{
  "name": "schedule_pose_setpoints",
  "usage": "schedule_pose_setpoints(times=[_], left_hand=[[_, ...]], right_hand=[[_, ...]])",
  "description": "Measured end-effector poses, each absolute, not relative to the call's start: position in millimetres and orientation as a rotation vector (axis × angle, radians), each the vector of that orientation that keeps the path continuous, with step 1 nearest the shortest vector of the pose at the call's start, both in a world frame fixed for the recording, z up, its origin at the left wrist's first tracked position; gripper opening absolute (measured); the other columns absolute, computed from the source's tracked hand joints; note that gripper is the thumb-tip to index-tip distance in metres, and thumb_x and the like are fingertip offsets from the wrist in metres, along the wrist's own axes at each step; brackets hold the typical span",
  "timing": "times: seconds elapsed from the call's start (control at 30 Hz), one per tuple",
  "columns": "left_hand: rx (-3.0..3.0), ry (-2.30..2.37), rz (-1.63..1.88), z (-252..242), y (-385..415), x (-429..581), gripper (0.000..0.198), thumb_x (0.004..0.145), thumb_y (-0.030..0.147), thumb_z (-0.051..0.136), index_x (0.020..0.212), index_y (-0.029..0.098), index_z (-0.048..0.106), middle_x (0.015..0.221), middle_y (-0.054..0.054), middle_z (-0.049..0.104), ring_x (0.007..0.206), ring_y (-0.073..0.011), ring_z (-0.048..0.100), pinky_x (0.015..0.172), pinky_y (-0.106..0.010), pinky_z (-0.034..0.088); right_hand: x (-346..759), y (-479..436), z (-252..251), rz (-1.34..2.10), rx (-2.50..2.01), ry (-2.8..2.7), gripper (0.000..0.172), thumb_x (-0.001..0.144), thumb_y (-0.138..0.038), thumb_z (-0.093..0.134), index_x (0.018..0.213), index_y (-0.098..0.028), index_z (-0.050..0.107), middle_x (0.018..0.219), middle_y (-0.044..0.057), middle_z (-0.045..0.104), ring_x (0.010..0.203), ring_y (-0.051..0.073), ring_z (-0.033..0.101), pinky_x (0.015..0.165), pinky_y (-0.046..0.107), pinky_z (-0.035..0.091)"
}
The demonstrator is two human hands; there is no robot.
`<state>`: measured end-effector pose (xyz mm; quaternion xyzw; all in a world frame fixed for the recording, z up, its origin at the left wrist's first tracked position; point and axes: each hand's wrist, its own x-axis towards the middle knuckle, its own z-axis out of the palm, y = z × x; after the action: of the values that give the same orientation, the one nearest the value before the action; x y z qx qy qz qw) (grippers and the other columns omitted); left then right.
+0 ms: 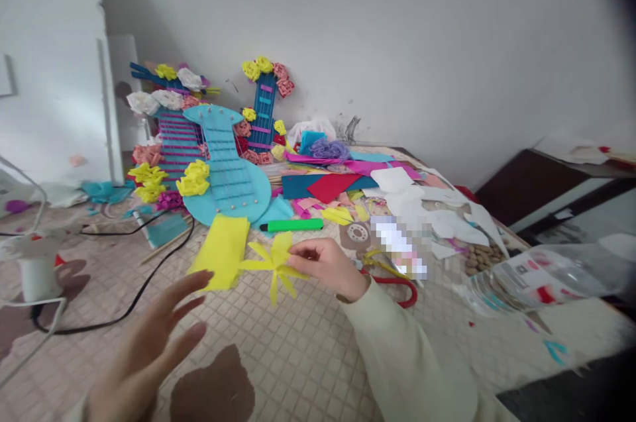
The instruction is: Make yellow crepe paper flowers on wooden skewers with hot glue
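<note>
Between the thumb and fingers of my right hand point(325, 266) is a yellow paper flower point(276, 264), its narrow petals spread out above the table. My left hand point(159, 332) is raised at the lower left with fingers apart and nothing in them. Just beyond its fingertips lies a yellow paper sheet point(223, 251). A green marker point(294, 225) with a dark tip rests behind the flower. Scissors with red handles point(397, 289) lie partly hidden behind my right wrist.
A blue guitar-shaped cutout point(233, 177) with yellow flowers point(193, 178) leans at the back. At left stands a white glue gun point(37, 263) with a black cable. Paper scraps point(342, 187) cover the back right, and a plastic bottle point(527, 279) lies at right.
</note>
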<state>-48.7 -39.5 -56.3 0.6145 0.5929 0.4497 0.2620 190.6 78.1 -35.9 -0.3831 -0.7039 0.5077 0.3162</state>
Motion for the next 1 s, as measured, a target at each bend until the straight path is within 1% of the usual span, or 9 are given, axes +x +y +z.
schedule_pose_setpoints(times=[0.07, 0.1, 0.2, 0.3, 0.4, 0.5, 0.6, 0.83, 1.0], left_hand=[[1.428, 1.428, 1.246, -53, -17, -20, 0.04, 0.072, 0.039, 0.057, 0.111, 0.032, 0.05, 0.121, -0.004, 0.054, 0.104, -0.025, 0.056, 0.079, -0.035, 0.053], [1.355, 1.37, 1.204, -53, -5, -9, 0.041, 0.068, 0.038, 0.061, 0.107, 0.029, 0.053, 0.118, -0.006, 0.055, 0.103, -0.0256, 0.056, 0.08, -0.037, 0.053], [1.31, 1.262, 1.217, -55, 22, 14, 0.034, 0.061, 0.04, 0.067, 0.088, 0.02, 0.06, 0.097, -0.009, 0.063, 0.093, -0.027, 0.06, 0.074, -0.037, 0.053], [1.313, 1.272, 1.256, -61, 35, 26, 0.029, 0.062, 0.042, 0.065, 0.077, 0.017, 0.062, 0.077, -0.006, 0.065, 0.076, -0.0234, 0.063, 0.063, -0.032, 0.053], [1.31, 1.337, 1.314, -63, 36, 31, 0.021, 0.064, 0.036, 0.065, 0.067, 0.016, 0.061, 0.064, -0.003, 0.063, 0.061, -0.0178, 0.06, 0.053, -0.027, 0.051], [1.319, 1.398, 1.386, -63, 33, 31, 0.012, 0.062, 0.028, 0.067, 0.062, 0.018, 0.06, 0.063, 0.0, 0.062, 0.06, -0.0157, 0.06, 0.054, -0.025, 0.05], [1.346, 1.43, 1.425, -66, 30, 26, 0.009, 0.059, 0.024, 0.068, 0.062, 0.02, 0.06, 0.066, 0.001, 0.064, 0.063, -0.015, 0.061, 0.057, -0.024, 0.051], [1.442, 1.456, 1.388, -75, 22, 13, 0.014, 0.06, 0.021, 0.068, 0.072, 0.025, 0.061, 0.07, 0.004, 0.065, 0.063, -0.0139, 0.061, 0.056, -0.022, 0.05], [1.514, 1.494, 1.396, -71, 22, 13, 0.009, 0.064, 0.024, 0.065, 0.071, 0.024, 0.06, 0.073, 0.001, 0.065, 0.067, -0.0157, 0.062, 0.061, -0.025, 0.051]], right_hand=[[190, 77, -35, 1.377, -0.993, -1.823, 0.016, 0.072, -0.027, 0.06, 0.078, -0.013, 0.066, 0.074, 0.002, 0.064, 0.062, 0.011, 0.056, 0.056, 0.021, 0.044], [190, 76, -35, 1.397, -0.984, -1.811, 0.016, 0.072, -0.027, 0.06, 0.078, -0.013, 0.066, 0.074, 0.003, 0.064, 0.062, 0.011, 0.056, 0.056, 0.021, 0.044], [190, 77, -34, 1.433, -0.958, -1.798, 0.017, 0.072, -0.027, 0.061, 0.078, -0.012, 0.066, 0.073, 0.003, 0.064, 0.062, 0.011, 0.056, 0.057, 0.021, 0.044], [191, 79, -37, 1.423, -0.939, -1.809, 0.016, 0.072, -0.026, 0.06, 0.077, -0.012, 0.065, 0.072, 0.002, 0.063, 0.062, 0.011, 0.055, 0.057, 0.021, 0.044], [193, 81, -41, 1.433, -0.932, -1.814, 0.017, 0.073, -0.027, 0.06, 0.079, -0.012, 0.065, 0.074, 0.002, 0.063, 0.063, 0.011, 0.055, 0.057, 0.021, 0.043], [193, 80, -43, 1.439, -0.948, -1.823, 0.017, 0.073, -0.028, 0.06, 0.08, -0.013, 0.065, 0.074, 0.002, 0.062, 0.063, 0.01, 0.054, 0.056, 0.021, 0.043], [191, 77, -40, 1.416, -0.949, -1.854, 0.016, 0.074, -0.025, 0.058, 0.081, -0.013, 0.065, 0.074, 0.003, 0.062, 0.063, 0.01, 0.053, 0.056, 0.021, 0.042], [184, 70, -40, 1.176, -0.947, -1.942, 0.01, 0.075, -0.018, 0.057, 0.08, -0.013, 0.064, 0.078, 0.003, 0.063, 0.067, 0.01, 0.055, 0.058, 0.02, 0.043], [178, 66, -47, 1.01, -0.922, -1.926, 0.01, 0.073, -0.013, 0.057, 0.08, -0.014, 0.064, 0.074, 0.002, 0.062, 0.062, 0.009, 0.053, 0.052, 0.018, 0.042]])
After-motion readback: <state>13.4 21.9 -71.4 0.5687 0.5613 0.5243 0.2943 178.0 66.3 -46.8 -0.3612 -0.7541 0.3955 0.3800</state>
